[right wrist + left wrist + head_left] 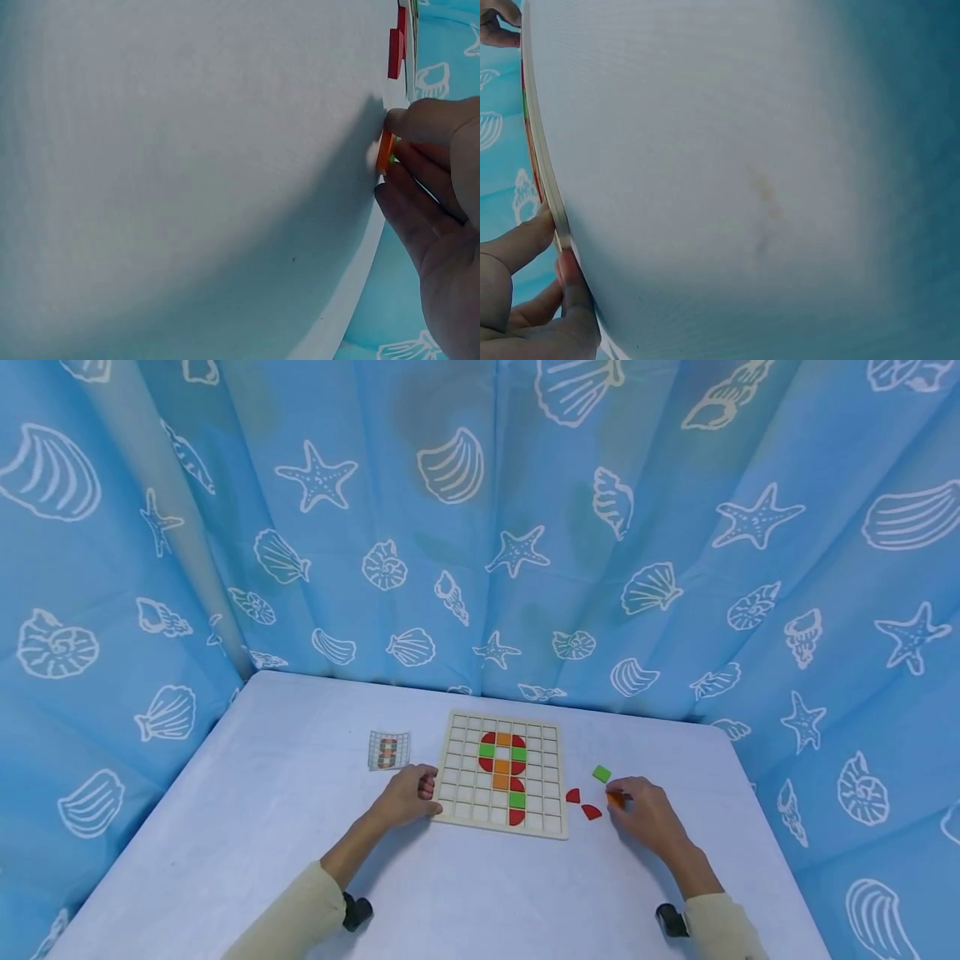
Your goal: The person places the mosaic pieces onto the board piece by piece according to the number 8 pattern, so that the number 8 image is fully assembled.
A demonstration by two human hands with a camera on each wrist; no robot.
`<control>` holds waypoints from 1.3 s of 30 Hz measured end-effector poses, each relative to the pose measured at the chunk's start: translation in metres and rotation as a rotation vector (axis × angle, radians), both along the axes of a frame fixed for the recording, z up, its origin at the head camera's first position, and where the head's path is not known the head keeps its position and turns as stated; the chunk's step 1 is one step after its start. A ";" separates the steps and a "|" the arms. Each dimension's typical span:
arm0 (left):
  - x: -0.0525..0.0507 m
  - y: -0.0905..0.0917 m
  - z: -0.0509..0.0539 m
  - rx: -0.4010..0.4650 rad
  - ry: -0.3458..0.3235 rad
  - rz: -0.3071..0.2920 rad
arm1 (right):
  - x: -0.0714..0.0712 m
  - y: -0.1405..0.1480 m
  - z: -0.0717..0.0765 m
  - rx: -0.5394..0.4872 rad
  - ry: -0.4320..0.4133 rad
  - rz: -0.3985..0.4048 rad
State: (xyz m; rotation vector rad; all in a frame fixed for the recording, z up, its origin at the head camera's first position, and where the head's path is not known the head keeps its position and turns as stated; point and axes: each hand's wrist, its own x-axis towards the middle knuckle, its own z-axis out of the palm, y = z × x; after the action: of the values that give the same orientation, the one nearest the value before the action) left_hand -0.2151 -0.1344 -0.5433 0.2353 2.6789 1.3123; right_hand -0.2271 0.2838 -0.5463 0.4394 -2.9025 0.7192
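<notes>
A wooden grid board (pixel 465 785) lies on the table, with red, green and orange tiles set in a figure resembling a 9. My left hand (pixel 408 795) grips the board's lower left corner; in the left wrist view its thumb and a finger touch the board's edge (pixel 546 176). Right of the board, my right hand (pixel 648 814) pinches an orange square tile (pixel 616 799) between thumb and fingers. The same orange tile (pixel 385 152) stays low at the tabletop in the right wrist view. Nearby lie a green square tile (pixel 602 773) and two red quarter-round tiles (pixel 591 812).
A small pattern card (pixel 388 750) with a printed grid and coloured figure lies left of the board. White cloth covers the table (pixel 300 727). Blue curtains (pixel 465 527) with shell and starfish prints stand behind and at both sides.
</notes>
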 end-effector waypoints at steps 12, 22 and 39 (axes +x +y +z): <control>0.000 0.000 -0.001 -0.009 -0.016 0.015 | 0.001 -0.023 0.008 -0.008 0.058 0.029; 0.000 0.001 0.000 -0.014 -0.037 0.024 | 0.011 -0.101 0.025 -0.041 0.054 0.147; -0.001 0.000 0.001 -0.009 -0.012 0.010 | 0.020 -0.166 0.010 0.043 0.103 0.335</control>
State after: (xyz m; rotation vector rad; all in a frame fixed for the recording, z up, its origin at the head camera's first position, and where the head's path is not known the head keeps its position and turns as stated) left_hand -0.2160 -0.1343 -0.5428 0.2127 2.6792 1.3006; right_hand -0.2066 0.1181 -0.5367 0.9542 -2.7807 0.6517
